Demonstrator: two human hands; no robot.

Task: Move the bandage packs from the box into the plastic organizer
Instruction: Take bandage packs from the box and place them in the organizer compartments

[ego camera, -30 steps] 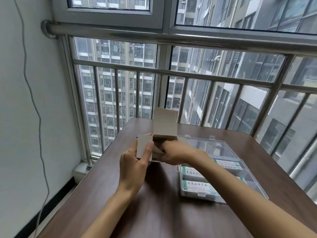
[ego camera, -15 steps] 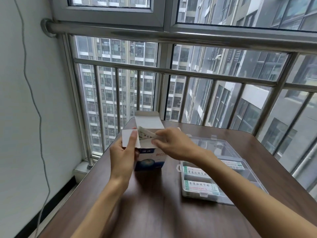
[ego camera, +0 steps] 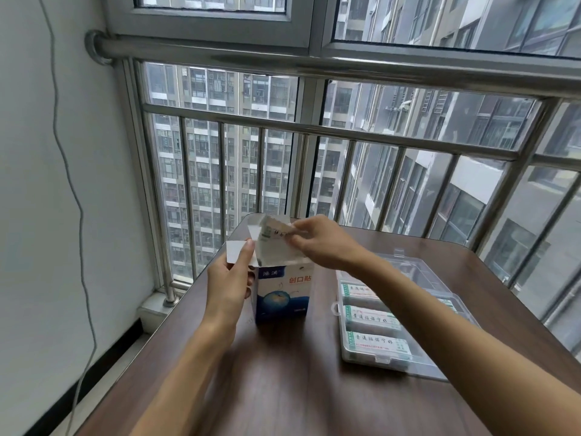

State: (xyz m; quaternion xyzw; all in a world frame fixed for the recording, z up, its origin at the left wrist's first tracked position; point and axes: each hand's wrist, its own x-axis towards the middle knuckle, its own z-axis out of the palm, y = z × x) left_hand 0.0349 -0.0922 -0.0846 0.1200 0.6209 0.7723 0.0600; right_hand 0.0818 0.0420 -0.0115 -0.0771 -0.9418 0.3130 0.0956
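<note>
A blue and white bandage box (ego camera: 283, 294) stands upright on the brown table (ego camera: 283, 388), its top flaps open. My left hand (ego camera: 228, 284) grips the box's left side, fingers up against a side flap. My right hand (ego camera: 323, 242) pinches a white bandage pack (ego camera: 272, 234) with green print, held tilted just above the box's opening. To the right lies the clear plastic organizer (ego camera: 405, 363), lid open, with several bandage packs (ego camera: 372, 320) in its compartments.
A steel railing (ego camera: 314, 130) and window run along the table's far edge. A white wall with a hanging grey cable (ego camera: 72, 184) is on the left. The table's left edge drops to the floor.
The box went from tipped toward me to standing upright on the table. My right hand drew a bandage pack out of the opening and lifted it above the box.
</note>
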